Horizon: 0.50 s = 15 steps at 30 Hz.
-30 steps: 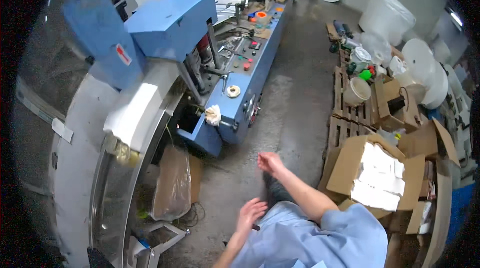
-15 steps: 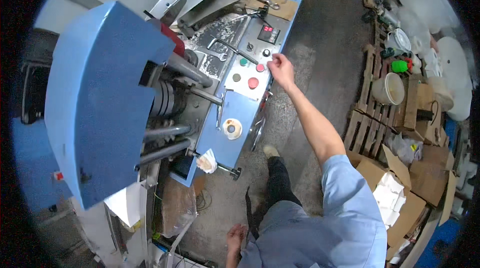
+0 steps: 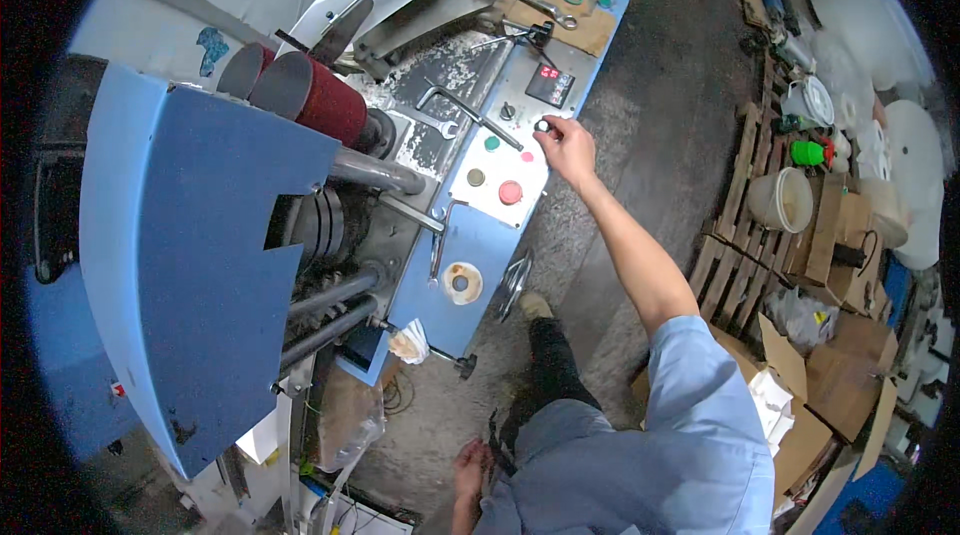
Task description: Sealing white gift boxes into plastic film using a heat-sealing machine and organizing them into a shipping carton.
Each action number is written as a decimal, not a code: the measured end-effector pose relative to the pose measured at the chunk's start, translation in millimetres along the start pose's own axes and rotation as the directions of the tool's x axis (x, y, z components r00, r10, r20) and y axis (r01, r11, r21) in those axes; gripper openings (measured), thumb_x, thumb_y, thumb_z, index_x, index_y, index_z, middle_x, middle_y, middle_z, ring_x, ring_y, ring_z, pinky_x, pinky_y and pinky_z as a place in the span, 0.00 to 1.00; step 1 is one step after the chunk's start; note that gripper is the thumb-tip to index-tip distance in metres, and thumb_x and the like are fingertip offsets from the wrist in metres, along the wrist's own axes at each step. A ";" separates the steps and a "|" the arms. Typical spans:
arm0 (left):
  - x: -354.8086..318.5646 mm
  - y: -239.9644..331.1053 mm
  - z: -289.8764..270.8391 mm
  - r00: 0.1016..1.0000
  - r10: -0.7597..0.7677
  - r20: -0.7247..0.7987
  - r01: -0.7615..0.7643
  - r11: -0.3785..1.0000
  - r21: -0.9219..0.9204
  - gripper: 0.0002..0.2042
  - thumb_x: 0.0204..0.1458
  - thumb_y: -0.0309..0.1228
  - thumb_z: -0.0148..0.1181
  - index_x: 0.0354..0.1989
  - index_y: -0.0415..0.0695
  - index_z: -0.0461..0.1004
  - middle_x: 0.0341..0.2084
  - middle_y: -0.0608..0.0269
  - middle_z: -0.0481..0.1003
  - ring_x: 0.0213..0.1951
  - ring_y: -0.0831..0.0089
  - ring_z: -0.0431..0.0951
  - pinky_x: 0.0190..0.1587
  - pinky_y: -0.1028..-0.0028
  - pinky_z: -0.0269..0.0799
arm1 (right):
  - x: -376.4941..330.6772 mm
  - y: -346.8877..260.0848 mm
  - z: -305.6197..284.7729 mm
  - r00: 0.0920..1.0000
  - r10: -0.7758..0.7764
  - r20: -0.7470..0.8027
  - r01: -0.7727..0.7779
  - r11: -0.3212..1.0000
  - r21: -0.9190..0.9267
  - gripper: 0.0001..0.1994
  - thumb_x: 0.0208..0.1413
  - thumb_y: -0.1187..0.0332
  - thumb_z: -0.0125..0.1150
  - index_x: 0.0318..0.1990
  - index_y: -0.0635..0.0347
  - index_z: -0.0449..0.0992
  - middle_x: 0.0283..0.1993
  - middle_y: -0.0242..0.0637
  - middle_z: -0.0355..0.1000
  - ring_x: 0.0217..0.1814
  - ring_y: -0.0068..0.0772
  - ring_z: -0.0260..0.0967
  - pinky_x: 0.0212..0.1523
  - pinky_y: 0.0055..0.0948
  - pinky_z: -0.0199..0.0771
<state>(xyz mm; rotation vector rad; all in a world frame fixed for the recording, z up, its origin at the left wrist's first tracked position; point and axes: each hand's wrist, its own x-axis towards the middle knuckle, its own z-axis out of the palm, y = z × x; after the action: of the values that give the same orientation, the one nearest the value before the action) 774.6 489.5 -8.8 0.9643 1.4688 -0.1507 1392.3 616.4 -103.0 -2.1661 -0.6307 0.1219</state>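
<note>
- The right hand reaches forward on a straight arm to the machine's white control panel; its fingertips close on a small black knob at the panel's upper right corner, a pinching grip between thumb and forefinger.
- The knob sits just below a small black display with red digits and to the right of a second dark knob.
- On the same panel, nearer the person, lie a green button, a pink button, a dull yellowish button and a larger red button.
- A long metal wrench lies slantwise across the panel's upper edge, on the grey, paint-worn tabletop of the machine.
- Below the panel, a roll of tape rests on the blue machine face.
- The left hand hangs low beside the person's hip, at the edge of the blue shirt; I cannot tell whether its grip is spread or closed.
- A large blue guard cover fills the left, with a dark red roller above it.
- Far right, a wooden pallet carries a cream bucket and a green container; cardboard boxes stand near it on the concrete floor.
</note>
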 end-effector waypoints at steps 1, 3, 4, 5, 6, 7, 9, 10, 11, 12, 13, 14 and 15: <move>-0.5 1.3 0.2 1.000 0.000 0.000 0.000 1.000 -0.001 0.17 0.63 0.33 0.55 0.55 0.36 0.70 0.37 0.62 0.78 0.36 0.74 0.76 0.40 0.72 0.74 | -0.2 0.2 -0.3 1.000 -0.001 0.000 0.001 1.000 0.000 0.18 0.47 0.59 0.68 0.46 0.55 0.81 0.34 0.42 0.74 0.37 0.45 0.74 0.40 0.40 0.74; -1.5 3.8 0.2 0.998 -0.046 0.041 0.046 0.999 -0.003 0.17 0.64 0.33 0.53 0.56 0.36 0.69 0.40 0.61 0.78 0.39 0.73 0.77 0.43 0.72 0.74 | -0.1 -0.3 -0.5 1.000 -0.003 -0.001 0.003 1.000 0.006 0.18 0.47 0.59 0.68 0.46 0.55 0.81 0.33 0.42 0.74 0.37 0.44 0.74 0.40 0.40 0.74; -1.0 1.6 0.9 0.998 -0.043 0.038 0.043 0.999 -0.007 0.17 0.64 0.33 0.53 0.56 0.36 0.69 0.40 0.61 0.78 0.39 0.73 0.77 0.43 0.72 0.74 | 0.0 -1.1 -0.7 1.000 -0.008 -0.001 0.008 1.000 0.008 0.18 0.47 0.59 0.68 0.46 0.55 0.81 0.33 0.42 0.74 0.37 0.44 0.74 0.40 0.40 0.74; 0.0 -2.1 1.7 0.999 -0.046 0.029 0.047 0.997 -0.062 0.17 0.64 0.32 0.52 0.57 0.36 0.69 0.42 0.60 0.78 0.41 0.72 0.78 0.45 0.72 0.75 | -0.4 -2.0 -1.2 1.000 -0.003 0.003 0.003 1.000 0.005 0.18 0.47 0.59 0.68 0.46 0.55 0.81 0.33 0.42 0.74 0.37 0.44 0.74 0.40 0.40 0.74; -0.3 -2.2 3.4 0.999 -0.049 0.021 0.051 0.992 -0.117 0.17 0.65 0.32 0.51 0.57 0.36 0.69 0.44 0.58 0.78 0.43 0.71 0.78 0.46 0.71 0.75 | -0.8 -0.8 -1.9 1.000 0.001 0.006 -0.001 1.000 0.000 0.18 0.47 0.59 0.68 0.46 0.55 0.81 0.33 0.41 0.74 0.37 0.45 0.74 0.39 0.40 0.73; -1.1 -2.4 4.1 0.999 -0.044 0.021 0.046 0.992 -0.121 0.17 0.65 0.32 0.51 0.57 0.36 0.69 0.44 0.58 0.78 0.43 0.71 0.78 0.46 0.71 0.75 | -0.6 -0.1 -2.5 1.000 -0.004 0.004 0.004 1.000 0.001 0.18 0.47 0.59 0.68 0.46 0.55 0.81 0.33 0.41 0.74 0.37 0.45 0.74 0.39 0.40 0.73; -3.9 -3.2 4.2 0.999 -0.031 0.022 0.033 0.996 -0.086 0.17 0.65 0.32 0.51 0.58 0.37 0.69 0.46 0.57 0.78 0.46 0.70 0.78 0.48 0.70 0.75 | -0.3 0.1 -3.7 1.000 -0.001 0.017 0.001 1.000 -0.009 0.18 0.47 0.60 0.68 0.47 0.55 0.80 0.33 0.41 0.74 0.37 0.44 0.74 0.39 0.40 0.73; -4.2 -7.6 3.3 0.999 -0.024 0.020 0.026 0.995 -0.092 0.17 0.65 0.32 0.51 0.58 0.37 0.69 0.46 0.57 0.78 0.46 0.70 0.78 0.48 0.70 0.75 | -0.6 -0.3 -4.6 1.000 -0.010 0.015 0.010 1.000 -0.006 0.18 0.47 0.60 0.68 0.47 0.55 0.80 0.33 0.41 0.74 0.37 0.44 0.74 0.39 0.40 0.73; -4.2 -13.6 1.9 1.000 -0.026 0.018 0.027 0.992 -0.120 0.17 0.64 0.33 0.51 0.58 0.37 0.69 0.46 0.57 0.78 0.46 0.70 0.78 0.48 0.70 0.75 | -1.2 -1.0 -6.3 1.000 0.002 0.016 -0.002 1.000 -0.003 0.20 0.47 0.59 0.68 0.49 0.54 0.79 0.33 0.42 0.74 0.37 0.43 0.74 0.40 0.40 0.73; -6.7 -17.8 -1.0 1.000 -0.028 0.009 0.029 0.988 -0.149 0.18 0.64 0.33 0.52 0.58 0.38 0.68 0.46 0.57 0.78 0.45 0.70 0.78 0.48 0.70 0.74 | -3.8 -6.3 -7.0 1.000 0.014 0.021 -0.014 1.000 0.006 0.22 0.47 0.59 0.68 0.51 0.54 0.78 0.33 0.42 0.74 0.38 0.43 0.74 0.41 0.40 0.74; -9.0 -22.4 -4.3 1.000 -0.021 0.002 0.021 0.987 -0.158 0.18 0.64 0.33 0.52 0.58 0.38 0.68 0.46 0.57 0.78 0.45 0.70 0.78 0.48 0.70 0.74 | -5.2 -10.9 -11.0 0.994 0.062 0.087 -0.059 0.998 -0.035 0.26 0.46 0.59 0.68 0.55 0.56 0.75 0.34 0.42 0.75 0.38 0.43 0.75 0.42 0.39 0.74; -11.2 -27.5 -8.0 1.000 -0.008 -0.013 0.006 0.990 -0.139 0.18 0.64 0.34 0.52 0.58 0.38 0.68 0.46 0.58 0.78 0.45 0.71 0.78 0.48 0.70 0.74 | -10.4 -17.4 -13.0 0.996 0.077 0.049 -0.077 0.997 0.010 0.28 0.46 0.58 0.69 0.56 0.57 0.74 0.34 0.42 0.75 0.37 0.43 0.75 0.42 0.39 0.75; -16.0 -33.7 -11.6 1.000 0.006 -0.027 -0.010 0.992 -0.122 0.18 0.64 0.35 0.52 0.58 0.38 0.68 0.46 0.58 0.77 0.45 0.71 0.78 0.47 0.69 0.74 | -18.6 -20.4 -14.6 0.996 0.092 0.012 -0.092 0.994 0.053 0.30 0.45 0.58 0.69 0.57 0.58 0.73 0.34 0.42 0.76 0.37 0.44 0.75 0.42 0.38 0.75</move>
<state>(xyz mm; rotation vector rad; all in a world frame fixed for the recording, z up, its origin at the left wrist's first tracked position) 742.0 468.0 -8.0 0.8757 1.4814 -0.0415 1372.5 607.4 -80.6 -2.1438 -0.5267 0.1963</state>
